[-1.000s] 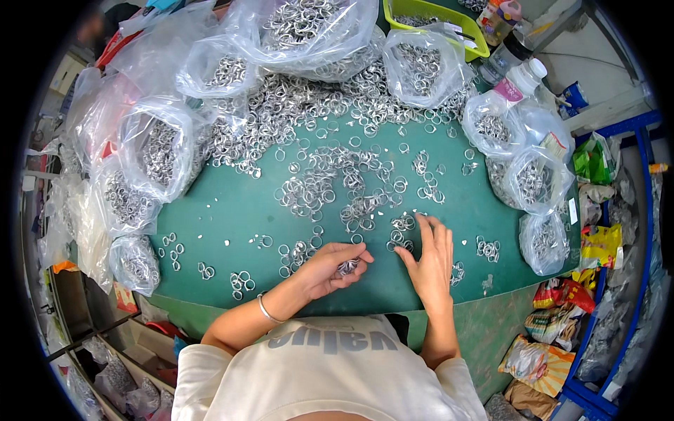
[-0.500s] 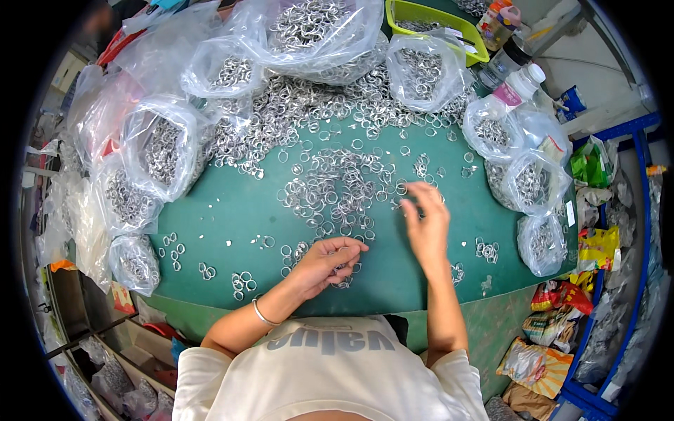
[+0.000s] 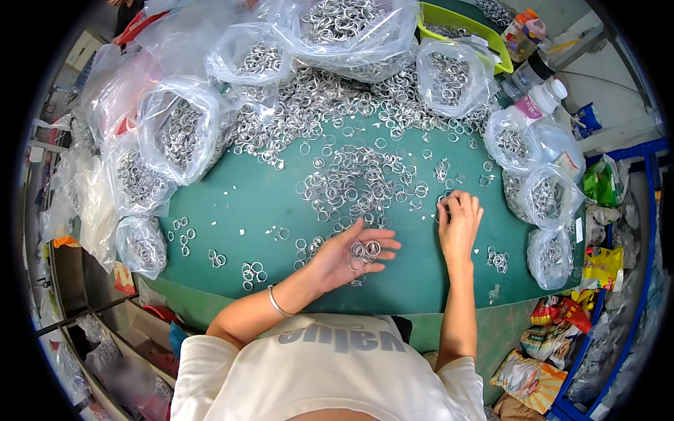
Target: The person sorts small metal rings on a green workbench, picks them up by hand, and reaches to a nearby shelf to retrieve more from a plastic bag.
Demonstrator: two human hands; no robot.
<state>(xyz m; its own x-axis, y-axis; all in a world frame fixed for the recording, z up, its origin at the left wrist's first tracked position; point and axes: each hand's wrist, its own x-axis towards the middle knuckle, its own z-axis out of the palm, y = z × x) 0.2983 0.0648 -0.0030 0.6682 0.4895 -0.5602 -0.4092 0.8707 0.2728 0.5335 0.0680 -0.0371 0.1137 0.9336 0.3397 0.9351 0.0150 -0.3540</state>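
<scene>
My left hand (image 3: 349, 257) is turned palm up with its fingers loosely spread, and several silver finger rings (image 3: 364, 254) rest on the palm and fingers. To the right, my right hand (image 3: 460, 214) reaches down to the table, thumb and fingertips pinched together at a small silver ring (image 3: 441, 201), partly hidden by the fingers. Between and beyond the hands spreads a loose pile of silver rings (image 3: 361, 184) on the green tabletop (image 3: 210, 235). A few rings (image 3: 253, 274) lie in a group left of my left hand, and another small group (image 3: 498, 259) lies right of my right forearm.
A large heap of rings (image 3: 323, 98) covers the far side. Clear plastic bags of rings stand around it, including one at left (image 3: 184, 137), one far (image 3: 344, 42) and one at right (image 3: 547, 200). A lime-green basin (image 3: 502, 59) and bottles (image 3: 540, 104) are far right.
My left hand has opened out from a curled pose, showing rings on its palm. My right hand has moved right and its fingers have closed to a pinch. The whole view has shifted slightly.
</scene>
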